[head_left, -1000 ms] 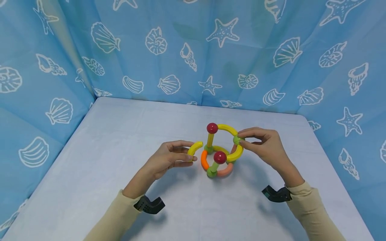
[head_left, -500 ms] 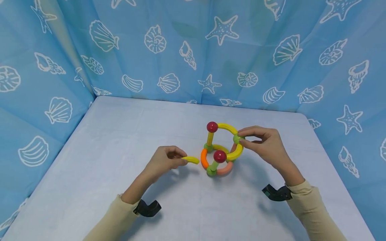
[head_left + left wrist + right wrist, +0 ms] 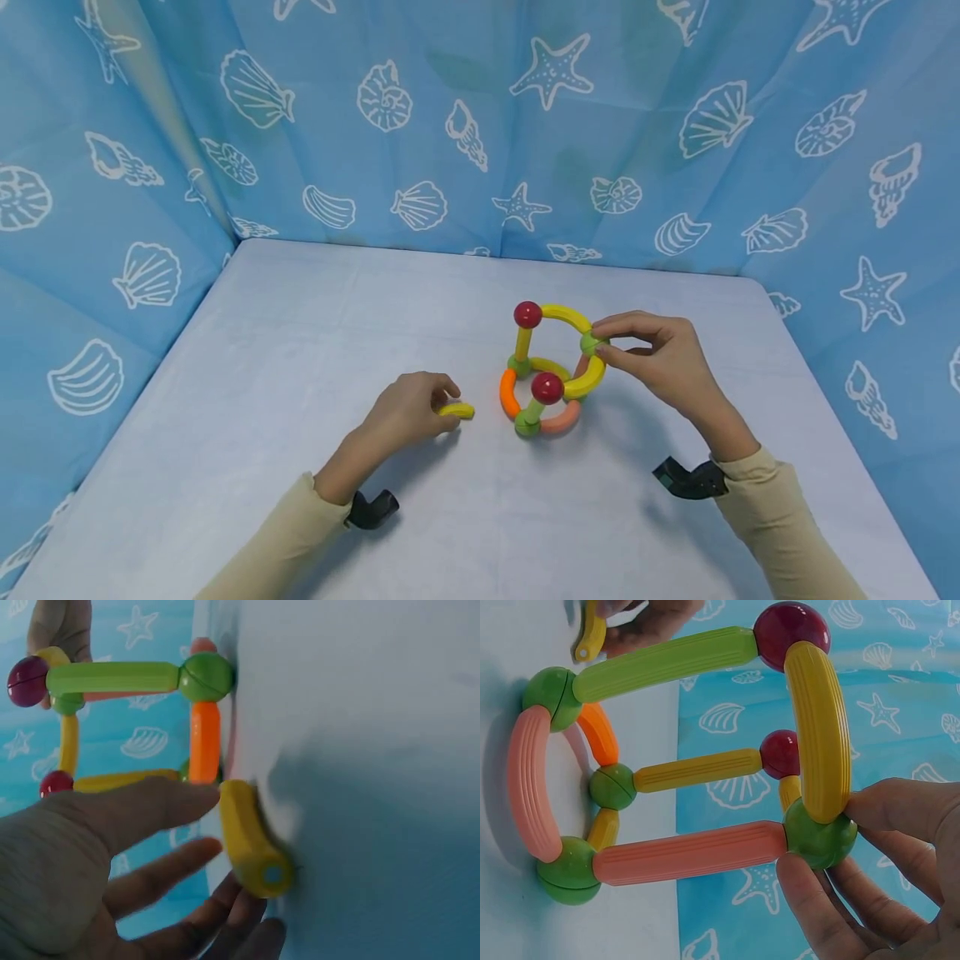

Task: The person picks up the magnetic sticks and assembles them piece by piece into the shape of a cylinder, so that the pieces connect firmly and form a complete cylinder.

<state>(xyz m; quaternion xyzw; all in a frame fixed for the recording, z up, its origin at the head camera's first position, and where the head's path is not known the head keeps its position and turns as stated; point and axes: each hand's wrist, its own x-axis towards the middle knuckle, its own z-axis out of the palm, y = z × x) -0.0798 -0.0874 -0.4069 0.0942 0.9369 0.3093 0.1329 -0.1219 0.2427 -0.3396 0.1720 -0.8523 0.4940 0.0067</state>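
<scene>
My left hand (image 3: pixel 408 408) is low over the table, thumb and fingers spread around a short curved yellow magnetic rod (image 3: pixel 457 410). The rod (image 3: pixel 251 840) seems to lie on the tabletop, and the thumb tip is close to one end of it. A frame of magnetic rods and balls stands to the right, with a red ball (image 3: pixel 547 388) and an orange curved rod (image 3: pixel 509 393) on its near-left side. My right hand (image 3: pixel 656 350) pinches the green ball (image 3: pixel 821 834) at its upper right corner, where a yellow curved rod (image 3: pixel 821 731) and a pink rod (image 3: pixel 694 853) meet.
The white-covered table (image 3: pixel 300 317) lies under both hands. A blue curtain (image 3: pixel 465 125) with shell and starfish prints hangs behind it and at the sides. Black wrist cameras (image 3: pixel 690 479) sit on both cuffs.
My left hand has turned palm-down and lowered the yellow rod to the table, a little left of the frame, and its fingers have loosened. The right hand has stayed at the green ball.
</scene>
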